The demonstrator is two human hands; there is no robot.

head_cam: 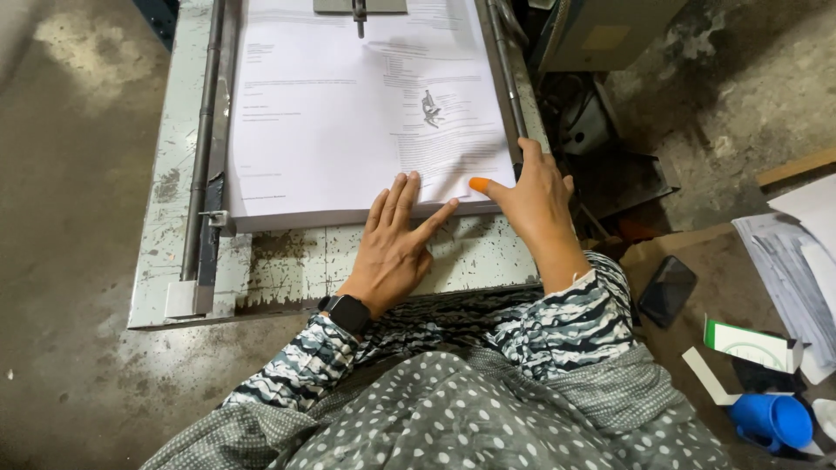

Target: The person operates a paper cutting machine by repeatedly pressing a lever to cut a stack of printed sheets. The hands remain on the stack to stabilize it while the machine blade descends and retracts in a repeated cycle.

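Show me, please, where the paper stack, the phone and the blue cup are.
paper stack (331,113), head view, blank area of top sheet.
phone (667,290), head view, middle of its dark screen.
blue cup (775,421), head view, its side.

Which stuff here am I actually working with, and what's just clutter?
In use: stack of printed sheets, worn metal table, left hand, right hand with orange fingertip cover.

Lying about: black phone, green-white carton, blue cup, loose papers.
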